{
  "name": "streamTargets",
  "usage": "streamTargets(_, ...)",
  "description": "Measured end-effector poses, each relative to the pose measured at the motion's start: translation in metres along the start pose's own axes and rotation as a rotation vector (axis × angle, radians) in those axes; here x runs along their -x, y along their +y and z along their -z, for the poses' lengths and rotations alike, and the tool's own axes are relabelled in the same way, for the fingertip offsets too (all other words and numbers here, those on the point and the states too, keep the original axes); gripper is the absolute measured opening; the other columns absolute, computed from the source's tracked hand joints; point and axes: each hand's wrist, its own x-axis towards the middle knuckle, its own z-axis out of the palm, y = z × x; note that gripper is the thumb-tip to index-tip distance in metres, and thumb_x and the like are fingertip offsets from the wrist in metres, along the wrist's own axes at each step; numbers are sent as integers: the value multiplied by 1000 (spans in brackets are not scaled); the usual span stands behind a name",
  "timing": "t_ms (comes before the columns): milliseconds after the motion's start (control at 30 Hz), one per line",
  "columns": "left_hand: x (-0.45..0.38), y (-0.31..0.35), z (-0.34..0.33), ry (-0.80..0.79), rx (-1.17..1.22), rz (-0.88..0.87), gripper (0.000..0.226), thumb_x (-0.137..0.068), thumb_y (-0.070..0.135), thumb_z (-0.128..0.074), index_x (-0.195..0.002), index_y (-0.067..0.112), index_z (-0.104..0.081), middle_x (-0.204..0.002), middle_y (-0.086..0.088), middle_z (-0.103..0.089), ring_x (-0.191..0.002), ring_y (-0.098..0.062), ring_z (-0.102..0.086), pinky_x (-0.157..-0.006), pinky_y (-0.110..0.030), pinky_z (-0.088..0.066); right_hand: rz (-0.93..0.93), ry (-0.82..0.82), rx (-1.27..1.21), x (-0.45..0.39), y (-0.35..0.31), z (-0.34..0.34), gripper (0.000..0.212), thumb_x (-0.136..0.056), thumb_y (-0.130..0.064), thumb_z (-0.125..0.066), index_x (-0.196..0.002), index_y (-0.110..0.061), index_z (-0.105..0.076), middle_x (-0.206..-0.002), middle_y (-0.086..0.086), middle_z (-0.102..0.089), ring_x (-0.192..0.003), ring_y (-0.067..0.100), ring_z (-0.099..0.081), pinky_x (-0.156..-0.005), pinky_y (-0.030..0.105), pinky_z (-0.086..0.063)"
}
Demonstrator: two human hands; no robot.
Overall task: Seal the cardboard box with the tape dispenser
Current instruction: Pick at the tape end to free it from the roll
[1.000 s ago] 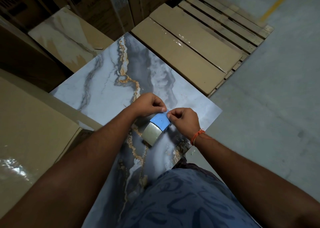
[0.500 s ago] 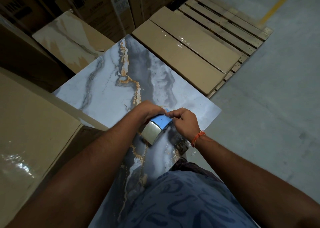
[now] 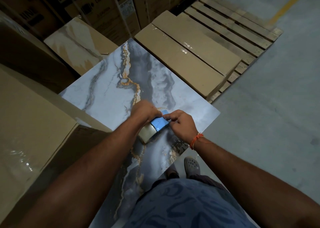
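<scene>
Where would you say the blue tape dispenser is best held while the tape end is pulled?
Probably around the tape dispenser's roll end, from the left, as the left hand does: this leaves the blue front end clear for the right hand.

Glossy marble-look slab (image 3: 110, 89) — matt cardboard boxes (image 3: 187, 54).

The grey concrete floor (image 3: 270, 92) carries a wooden pallet (image 3: 242, 35) loaded with flat cardboard boxes (image 3: 183, 54). A marble-patterned slab (image 3: 110, 89) (grey with gold veining) lies flat, just beside those boxes. A grey perforated clog (image 3: 191, 166) stands on the floor at the slab's near edge.
</scene>
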Motion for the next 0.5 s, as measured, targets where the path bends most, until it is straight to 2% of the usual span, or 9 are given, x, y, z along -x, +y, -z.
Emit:
streamTargets(100,9,0,-6,60,22,37,29,-76,36,-83,-84,9,-77,-86,-8,-73,-82,-25,-69,-69,-32,-53,15,-17,-17,2,2,7,41,-81,8,-54,-112,-8,-76,-114,11,-71,-106,23,-66,-99,26,-50)
streamTargets(167,13,-1,-12,100,58,56,25,-74,33,-83,-78,10,-77,-81,-5,-74,-79,-24,-70,-68,-32,-55,31,-28,-10,4,3,9,42,-79,8,-54,-111,-9,-77,-113,10,-71,-105,23,-66,-99,27,-50)
streamTargets(267,20,-3,-19,158,122,83,21,-73,32,-83,-81,12,-80,-85,-3,-78,-83,-22,-73,-75,-36,-61,58,-55,6,6,6,12,41,-80,8,-56,-111,-8,-77,-112,11,-71,-104,24,-66,-98,26,-51)
streamTargets(333,24,-4,-24,198,166,94,18,-73,29,-83,-79,13,-80,-82,0,-78,-80,-19,-73,-73,-36,-61,82,-66,13,6,7,14,41,-79,8,-56,-112,-7,-76,-111,12,-71,-104,25,-66,-98,27,-51)
streamTargets(400,27,-4,-28,245,193,98,12,-74,28,-82,-74,16,-78,-77,4,-75,-74,-15,-70,-63,-28,-56,112,-69,18,5,7,16,43,-78,9,-55,-113,-7,-76,-111,14,-71,-104,27,-66,-99,31,-52)
streamTargets(500,31,-3,-26,314,190,98,11,-76,29,-80,-69,24,-72,-70,10,-67,-62,-4,-58,-50,-20,-40,170,-81,14,6,4,15,44,-78,9,-55,-115,-7,-75,-109,15,-71,-103,28,-65,-96,31,-51)
